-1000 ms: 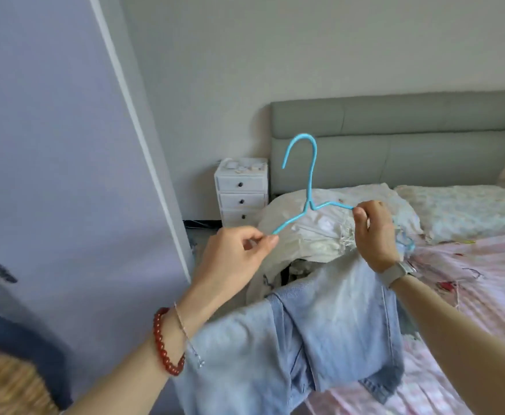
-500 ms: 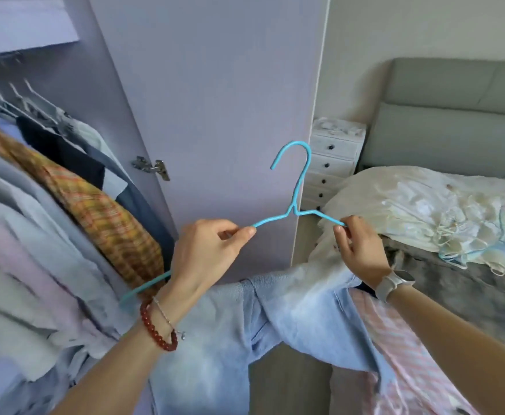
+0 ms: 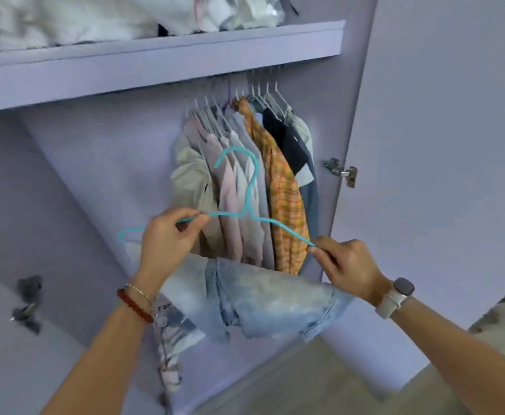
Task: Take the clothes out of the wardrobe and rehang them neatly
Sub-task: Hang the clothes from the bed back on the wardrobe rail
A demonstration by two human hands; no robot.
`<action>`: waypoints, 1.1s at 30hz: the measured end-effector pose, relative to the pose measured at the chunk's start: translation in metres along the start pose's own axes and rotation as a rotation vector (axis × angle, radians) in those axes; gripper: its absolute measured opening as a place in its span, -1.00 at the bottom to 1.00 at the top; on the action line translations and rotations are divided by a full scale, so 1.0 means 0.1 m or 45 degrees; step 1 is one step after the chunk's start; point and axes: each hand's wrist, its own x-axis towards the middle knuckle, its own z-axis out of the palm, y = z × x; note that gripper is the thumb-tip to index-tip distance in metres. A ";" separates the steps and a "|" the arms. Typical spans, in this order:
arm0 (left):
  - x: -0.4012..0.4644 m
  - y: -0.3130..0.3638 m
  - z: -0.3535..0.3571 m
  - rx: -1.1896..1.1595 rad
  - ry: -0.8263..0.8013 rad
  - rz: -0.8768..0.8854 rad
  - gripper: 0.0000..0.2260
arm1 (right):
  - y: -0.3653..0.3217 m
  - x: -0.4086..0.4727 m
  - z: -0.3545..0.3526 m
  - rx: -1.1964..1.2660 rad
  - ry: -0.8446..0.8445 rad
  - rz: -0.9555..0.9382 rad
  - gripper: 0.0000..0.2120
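Our left hand (image 3: 167,235) pinches one shoulder of the thin turquoise wire hanger (image 3: 246,209), our right hand (image 3: 345,265) the other; pale washed-denim jeans (image 3: 263,298) drape over its bar, not yet hooked; ahead, hung shirts (image 3: 245,187) crowd the lilac wardrobe (image 3: 74,163) under a shelf (image 3: 161,55) of bedding.
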 end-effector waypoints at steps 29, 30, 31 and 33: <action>1.47 -0.33 -0.82 1.316 0.579 0.148 -0.43 | -1.01 2.59 1.92 0.976 0.076 0.462 -0.75; 1.51 -0.38 -0.82 1.325 0.549 0.122 -0.42 | -1.01 2.68 1.94 0.954 0.103 0.490 -0.74; 1.54 -0.45 -0.82 1.343 0.536 0.113 -0.40 | -0.98 2.79 1.96 0.928 0.120 0.515 -0.73; 1.57 -0.56 -0.81 1.387 0.561 0.143 -0.37 | -0.92 2.98 1.98 0.833 0.110 0.577 -0.72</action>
